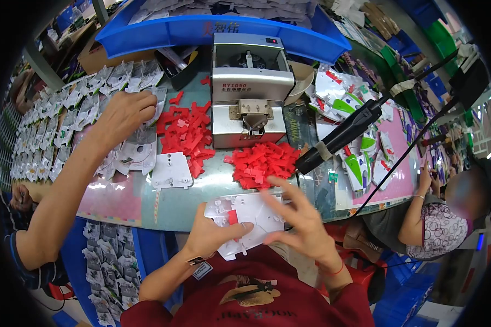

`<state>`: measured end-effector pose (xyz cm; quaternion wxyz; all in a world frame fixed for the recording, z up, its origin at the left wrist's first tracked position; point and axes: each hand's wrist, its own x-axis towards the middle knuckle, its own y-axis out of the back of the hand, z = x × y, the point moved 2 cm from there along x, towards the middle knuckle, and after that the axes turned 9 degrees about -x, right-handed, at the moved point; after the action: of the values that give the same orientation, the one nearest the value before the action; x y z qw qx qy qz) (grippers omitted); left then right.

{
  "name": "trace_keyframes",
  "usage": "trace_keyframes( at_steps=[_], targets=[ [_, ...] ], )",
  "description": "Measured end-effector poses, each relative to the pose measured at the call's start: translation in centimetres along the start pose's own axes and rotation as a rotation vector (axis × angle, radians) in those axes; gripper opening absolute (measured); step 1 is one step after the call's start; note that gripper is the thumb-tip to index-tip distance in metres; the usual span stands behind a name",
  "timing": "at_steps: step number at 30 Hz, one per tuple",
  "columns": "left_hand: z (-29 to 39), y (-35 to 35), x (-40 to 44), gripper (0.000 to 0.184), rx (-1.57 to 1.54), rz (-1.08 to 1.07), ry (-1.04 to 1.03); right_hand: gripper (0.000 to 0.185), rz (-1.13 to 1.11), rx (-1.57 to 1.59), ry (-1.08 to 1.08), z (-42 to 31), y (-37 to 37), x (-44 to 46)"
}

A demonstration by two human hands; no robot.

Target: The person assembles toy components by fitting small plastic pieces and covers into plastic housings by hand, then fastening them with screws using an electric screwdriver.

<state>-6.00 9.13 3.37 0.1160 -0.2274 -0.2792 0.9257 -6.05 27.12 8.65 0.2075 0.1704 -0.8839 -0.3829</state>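
Note:
My left hand (215,231) is closed on the left side of a white plastic housing (259,218), with its thumb lying across the inner face. A small red plastic piece (233,217) sits in that housing beside my thumb. Over the housing's right edge, my right hand (303,223) has its fingers apart and slightly blurred; whether they touch the edge I cannot tell. Just beyond the housing lies a heap of red plastic pieces (262,163). A second red heap (185,131) is further left, near a flat white plastic plate (171,170).
A screw feeder machine (249,90) stands mid-table before a blue bin (223,34). A black electric screwdriver (341,136) hangs at right, near white-green housings (357,166). A co-worker's hand (126,117) reaches over rows of housings at left. Another person (436,223) sits at right.

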Motion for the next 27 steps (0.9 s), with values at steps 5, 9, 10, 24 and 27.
trace_keyframes(
  at_steps=[5, 9, 10, 24, 27],
  targets=[
    [0.3, 0.1, 0.6, 0.045, -0.14, 0.018, 0.051, 0.041, 0.678, 0.275, -0.212, 4.7, 3.0, -2.3],
    [-0.1, 0.1, 0.5, 0.053, -0.211, 0.085, 0.071, 0.053, 0.949, 0.539, -0.418, 7.8, 2.8, -1.9],
    [-0.2, 0.1, 0.4, 0.053, -0.243, 0.088, 0.094, 0.054, 0.925, 0.574, -0.419, 8.1, 2.4, -1.4],
    [-0.9, 1.6, 0.7, 0.047, -0.369, 0.075, 0.082, 0.048, 0.755, 0.902, -0.423, 10.3, -0.6, 4.3],
    [-0.7, 1.9, 1.0, 0.047, -0.333, 0.105, 0.02, 0.039, 0.757, 0.828, -0.342, 8.4, 0.2, 5.4]
  ],
)
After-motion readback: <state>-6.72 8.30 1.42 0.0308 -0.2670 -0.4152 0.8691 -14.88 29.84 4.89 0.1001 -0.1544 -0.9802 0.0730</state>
